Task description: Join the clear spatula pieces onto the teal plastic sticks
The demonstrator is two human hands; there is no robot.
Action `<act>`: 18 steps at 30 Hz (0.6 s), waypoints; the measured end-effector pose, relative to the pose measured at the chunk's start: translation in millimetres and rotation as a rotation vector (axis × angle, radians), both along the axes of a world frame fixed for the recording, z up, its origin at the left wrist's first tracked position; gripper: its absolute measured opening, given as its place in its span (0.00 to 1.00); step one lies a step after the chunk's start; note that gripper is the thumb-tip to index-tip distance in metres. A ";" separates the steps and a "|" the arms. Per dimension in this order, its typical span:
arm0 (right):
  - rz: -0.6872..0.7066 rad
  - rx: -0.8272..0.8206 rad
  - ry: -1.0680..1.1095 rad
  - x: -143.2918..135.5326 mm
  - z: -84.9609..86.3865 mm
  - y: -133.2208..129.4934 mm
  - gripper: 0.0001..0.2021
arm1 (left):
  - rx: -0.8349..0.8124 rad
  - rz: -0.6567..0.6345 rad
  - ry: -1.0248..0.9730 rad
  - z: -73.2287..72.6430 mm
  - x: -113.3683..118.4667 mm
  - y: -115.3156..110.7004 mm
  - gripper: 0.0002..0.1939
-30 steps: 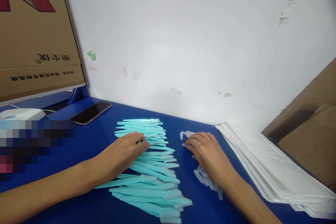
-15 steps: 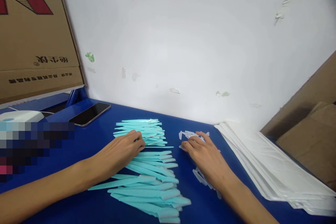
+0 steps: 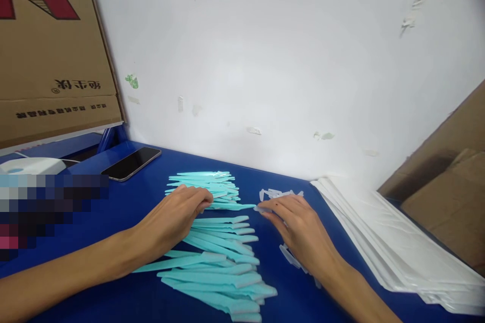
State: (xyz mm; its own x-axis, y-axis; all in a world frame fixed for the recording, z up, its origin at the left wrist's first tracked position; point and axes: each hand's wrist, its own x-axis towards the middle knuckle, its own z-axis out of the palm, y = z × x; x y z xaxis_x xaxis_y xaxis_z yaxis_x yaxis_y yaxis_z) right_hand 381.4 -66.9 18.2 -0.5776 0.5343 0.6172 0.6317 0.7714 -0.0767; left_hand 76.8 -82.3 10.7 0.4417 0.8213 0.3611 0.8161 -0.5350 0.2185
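Note:
My left hand (image 3: 180, 212) pinches a turquoise eyebrow razor (image 3: 235, 207) by its handle; its blade end points right. At that end, the fingertips of my right hand (image 3: 303, 224) close on a small translucent cap (image 3: 259, 209). Cap and razor tip meet, though I cannot tell whether the cap is on the blade. Behind my left hand lies a pile of turquoise razors (image 3: 206, 176). A nearer spread of razors (image 3: 223, 280) fans out below it, most with pale ends to the right. Loose caps (image 3: 276, 193) lie beyond my right hand, and more caps (image 3: 290, 256) are partly hidden under its wrist.
A phone (image 3: 132, 163) lies on the blue table (image 3: 125, 303) at the back left, near a white device (image 3: 36, 165). White flat bags (image 3: 386, 237) are stacked on the right. Cardboard boxes (image 3: 56, 55) flank the white wall (image 3: 246, 60).
My left hand has lifted the razor slightly and turned it. My right hand has gone from reaching over the caps to pinching one at the razor's tip.

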 end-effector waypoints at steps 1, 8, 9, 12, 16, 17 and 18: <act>-0.002 0.005 0.010 0.0 0.6 -0.7 0.08 | -0.010 -0.001 -0.040 1.2 1.2 -1.4 0.16; -0.040 -0.015 0.040 2.6 -1.8 -1.5 0.08 | -0.019 -0.006 -0.173 3.8 2.6 -6.7 0.15; -0.037 -0.025 0.040 2.7 -2.2 -1.3 0.08 | 0.004 -0.023 -0.172 3.7 2.1 -6.8 0.16; -0.018 -0.042 0.055 2.1 -2.3 -1.9 0.07 | 0.072 -0.064 -0.161 3.4 1.7 -6.7 0.17; 0.017 -0.074 0.128 0.1 -1.7 -3.6 0.07 | 0.103 -0.076 -0.164 2.6 2.9 -6.5 0.17; 0.022 -0.088 0.152 -0.2 -1.9 -3.8 0.06 | 0.106 -0.079 -0.167 2.4 3.1 -6.5 0.17; 0.023 -0.105 0.177 -0.5 -2.3 -3.8 0.06 | 0.110 -0.081 -0.172 2.2 3.1 -6.4 0.17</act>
State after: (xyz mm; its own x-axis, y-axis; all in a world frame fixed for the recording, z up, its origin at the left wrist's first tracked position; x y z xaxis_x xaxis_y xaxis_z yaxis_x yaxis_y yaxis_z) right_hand 380.9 -70.7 15.9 -0.4776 0.5890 0.6518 0.5833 0.7674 -0.2661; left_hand 80.0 -88.7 12.9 0.4283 0.7375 0.5221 0.7255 -0.6252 0.2879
